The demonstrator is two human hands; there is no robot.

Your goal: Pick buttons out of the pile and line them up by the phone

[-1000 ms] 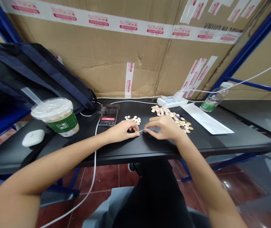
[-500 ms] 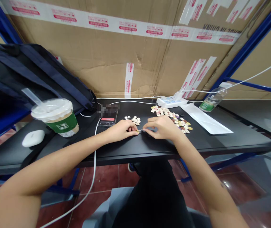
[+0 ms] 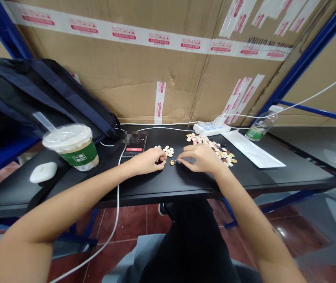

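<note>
My right hand point(image 3: 199, 158) pinches a thin, pale needle-like piece point(image 3: 176, 160) between thumb and forefinger. At its left end is a small yellow, button-like piece point(image 3: 172, 162) with a dark mark, low over the black tabletop point(image 3: 153, 181). My left hand point(image 3: 149, 162) is just left of it, thumb and forefinger closed on a tiny yellowish bit point(image 3: 165, 160), too small to name. Behind the left fingertips lies a small group of cream button-like pieces point(image 3: 168, 151). Beyond the right hand spreads a larger pile of mixed-colour button-like pieces point(image 3: 215, 146), partly hidden by that hand.
Left stand a lidded drink cup point(image 3: 78, 153), a white earbud case point(image 3: 43, 172) and a dark backpack point(image 3: 56, 94). A phone point(image 3: 134, 148) lies near my left hand. Behind right are a power strip point(image 3: 210, 128), white tray point(image 3: 253, 149) and bottle point(image 3: 262, 125). A cable point(image 3: 117, 212) hangs over the edge.
My left hand has drawn slightly left, away from the yellow button-like piece, opening a small gap. My right hand stays almost in place with the needle-like piece.
</note>
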